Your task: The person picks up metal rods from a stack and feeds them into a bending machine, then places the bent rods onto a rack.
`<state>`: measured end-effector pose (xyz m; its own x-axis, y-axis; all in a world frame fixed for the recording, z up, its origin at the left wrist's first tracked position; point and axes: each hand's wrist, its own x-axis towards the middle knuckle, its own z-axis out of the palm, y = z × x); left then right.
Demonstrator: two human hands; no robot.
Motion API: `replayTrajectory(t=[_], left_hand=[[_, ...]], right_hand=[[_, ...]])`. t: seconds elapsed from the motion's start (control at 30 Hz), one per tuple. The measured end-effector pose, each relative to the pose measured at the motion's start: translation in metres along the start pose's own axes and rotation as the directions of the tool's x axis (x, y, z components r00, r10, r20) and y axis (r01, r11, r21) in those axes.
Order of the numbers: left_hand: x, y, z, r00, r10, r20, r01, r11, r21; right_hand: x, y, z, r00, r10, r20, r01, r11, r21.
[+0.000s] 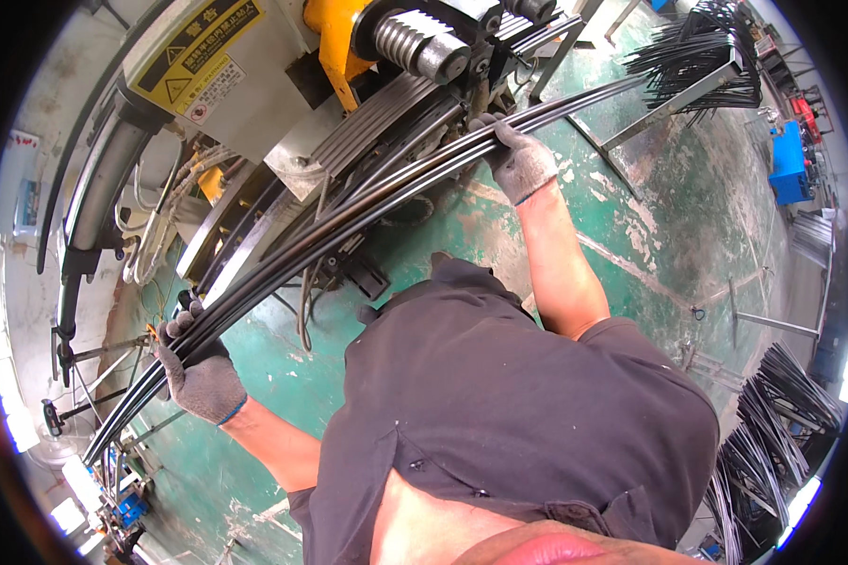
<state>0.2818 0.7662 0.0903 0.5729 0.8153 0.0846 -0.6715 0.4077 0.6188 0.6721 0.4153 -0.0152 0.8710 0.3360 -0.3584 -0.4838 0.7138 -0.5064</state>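
Observation:
A bundle of long dark metal rods or tubes (311, 248) stretches diagonally before me, from lower left to upper right. My left hand (201, 378), in a grey knit glove, grips the bundle near its lower left end, fingers wrapped around it. Farther along, my gloved right hand (517, 159) holds the same bundle with the thumb over the top. Just beyond the rods stands a large machine (254, 106) with a ribbed steel roller or screw (420, 46) and a yellow bracket (336, 49). More metal rods (378, 123) lie side by side on the machine.
A steel stand (671, 106) at upper right carries a heap of dark rods (699, 56). More rod bundles (770, 438) lie at lower right. A blue box (791, 166) sits at the far right. Cables (307, 311) hang from the machine over the worn green floor (629, 240).

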Motion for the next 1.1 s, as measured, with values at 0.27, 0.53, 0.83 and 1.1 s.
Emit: replayTrajectory(t=[0.27,0.53,0.83,1.1], left_hand=[[0.018,-0.015,-0.031,0.971,-0.038,-0.234,0.047,0.998,0.031],[0.026,-0.059,-0.053,0.905,-0.084,-0.416,0.104,0.994,0.025],[0.049,-0.13,-0.049,0.926,-0.165,-0.339,0.144,0.986,-0.088],[0.038,-0.15,-0.034,0.9,-0.183,-0.395,0.148,0.982,-0.118]], right_hand=[[0.042,0.001,0.081,0.955,-0.191,-0.226,0.111,0.939,-0.326],[0.069,-0.011,0.091,0.993,-0.056,-0.1,-0.025,0.749,-0.662],[0.098,-0.05,0.094,0.998,0.008,-0.059,-0.057,0.424,-0.904],[0.098,-0.042,0.083,0.998,-0.014,-0.054,-0.036,0.582,-0.812]])
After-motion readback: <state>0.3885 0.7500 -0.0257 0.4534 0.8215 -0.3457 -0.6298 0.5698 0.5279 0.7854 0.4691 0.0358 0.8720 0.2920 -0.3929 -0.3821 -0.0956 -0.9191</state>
